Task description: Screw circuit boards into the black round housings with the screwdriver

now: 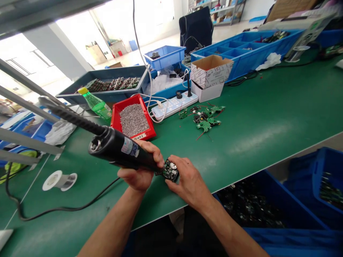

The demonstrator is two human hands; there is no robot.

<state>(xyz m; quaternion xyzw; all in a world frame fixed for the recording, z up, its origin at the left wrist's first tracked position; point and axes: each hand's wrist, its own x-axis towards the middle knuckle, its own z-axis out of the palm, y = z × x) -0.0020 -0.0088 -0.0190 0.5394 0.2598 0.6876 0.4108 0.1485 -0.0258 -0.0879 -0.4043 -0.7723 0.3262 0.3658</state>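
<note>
My left hand [142, 166] is closed around a black electric screwdriver [124, 148], which tilts down to the right; a thick cable leaves its upper end. The tool's front end meets a small circuit-board assembly [170, 170] with a round silvery part on it. Its tip is hidden by my fingers and the tool body. With thumb and fingers on either side, my right hand [187, 178] grips that assembly just above the green tabletop. A red tray [151, 130] full of small metal screws stands beyond my left hand. Several green circuit boards [205, 125] with wires lie farther right.
A white power strip [174, 105], a carton [210, 76] and a green bottle [98, 105] stand behind. Blue bins [235, 48] line the back. A wire spool [59, 181] and a black cord [66, 208] lie left. Below the table edge is a blue bin [270, 189] of dark parts.
</note>
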